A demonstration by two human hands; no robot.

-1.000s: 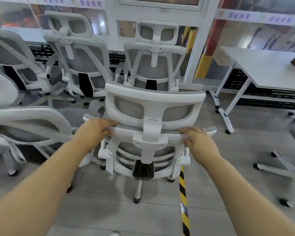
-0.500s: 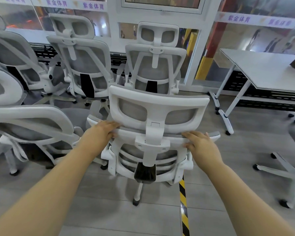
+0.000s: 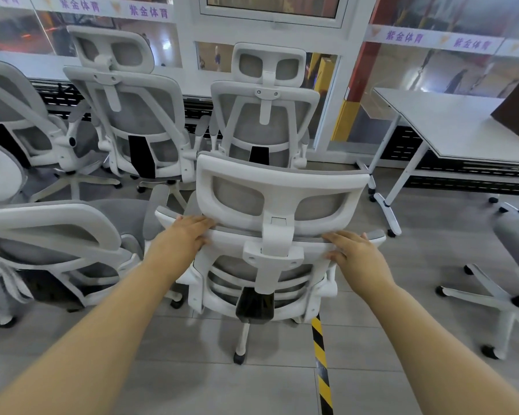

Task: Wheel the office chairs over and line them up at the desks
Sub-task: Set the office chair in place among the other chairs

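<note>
Left hand [image 3: 184,235]: fingers curled over the backrest's top edge, left side.
Right hand [image 3: 355,256]: gripping the same edge, right side.
Office chair [image 3: 277,223]: white, directly ahead, facing away.
Desk [image 3: 462,127]: far right.

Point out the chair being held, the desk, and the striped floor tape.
held chair [image 3: 277,178]: head view, headrest frame's top bar.
desk [image 3: 450,121]: head view, bare tabletop.
striped floor tape [image 3: 321,354]: head view, yellow-black strip.
</note>
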